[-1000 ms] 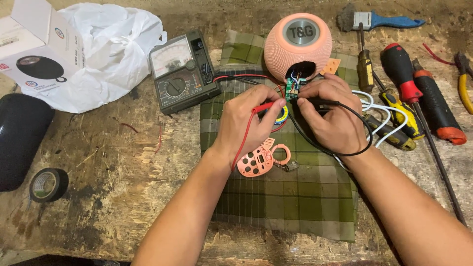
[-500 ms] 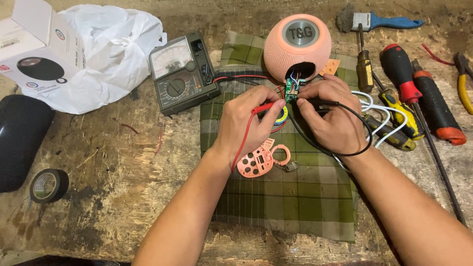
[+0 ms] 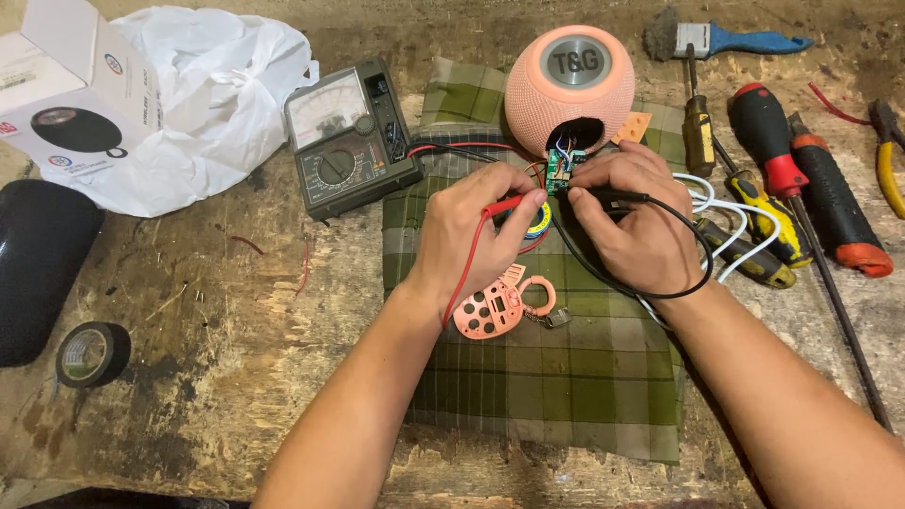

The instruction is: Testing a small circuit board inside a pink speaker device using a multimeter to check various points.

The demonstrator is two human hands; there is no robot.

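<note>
My left hand (image 3: 471,236) grips a red test probe (image 3: 505,205), its tip at a small green circuit board (image 3: 560,172). My right hand (image 3: 633,219) pinches a black test probe (image 3: 617,196) on the same board. The board hangs by wires out of a hole in a round pink speaker (image 3: 568,83). Red and black leads run back to a dark analogue multimeter (image 3: 349,141). A pink perforated button panel (image 3: 488,310) lies on the green plaid cloth (image 3: 556,386) below my left hand.
Screwdrivers (image 3: 771,174), a blue-handled brush (image 3: 726,40) and pliers (image 3: 886,155) lie at the right. A white plastic bag (image 3: 212,90), a cardboard box (image 3: 66,90), a black cylindrical speaker (image 3: 38,264) and a roll of black tape (image 3: 91,353) sit at the left on the worn wooden bench.
</note>
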